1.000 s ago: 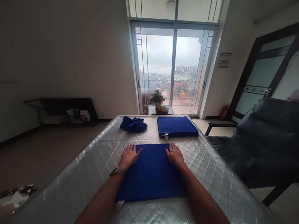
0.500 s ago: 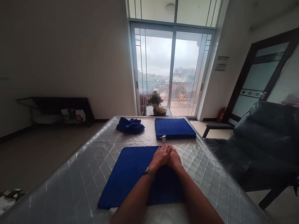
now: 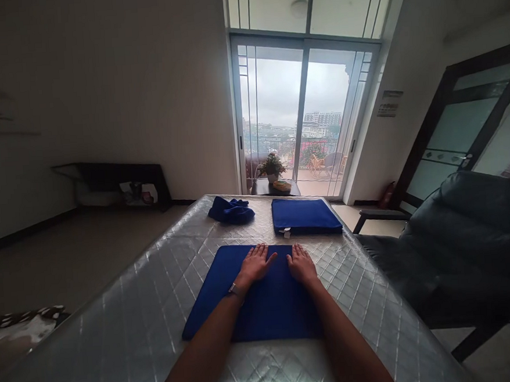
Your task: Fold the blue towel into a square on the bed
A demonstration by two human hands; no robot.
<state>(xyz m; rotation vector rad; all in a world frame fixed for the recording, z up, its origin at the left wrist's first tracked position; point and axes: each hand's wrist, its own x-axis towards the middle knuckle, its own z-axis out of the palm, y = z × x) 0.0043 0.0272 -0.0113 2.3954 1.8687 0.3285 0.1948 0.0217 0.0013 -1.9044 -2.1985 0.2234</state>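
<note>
A folded blue cloth (image 3: pixel 272 306) lies flat on the silver quilted surface (image 3: pixel 129 328) in front of me. My left hand (image 3: pixel 256 263) rests palm down near its far edge, fingers stretched out and thumb apart. Toward the far right corner of the cloth, my right hand (image 3: pixel 302 263) also lies flat with fingers extended. A band with a small face sits on my left wrist. Just beyond my hands is a neatly folded blue stack (image 3: pixel 305 215) with a white tag. To its left a crumpled blue cloth (image 3: pixel 231 210) lies bunched up.
A dark padded armchair (image 3: pixel 455 252) stands along the right side. Behind the far edge is a small table with a potted plant (image 3: pixel 271 165), before sliding glass doors (image 3: pixel 302 112). A low black stand (image 3: pixel 119 183) is by the left wall.
My hands were together near the cloth's far right part; now they are spread apart, the left moved leftward. The view has shifted slightly.
</note>
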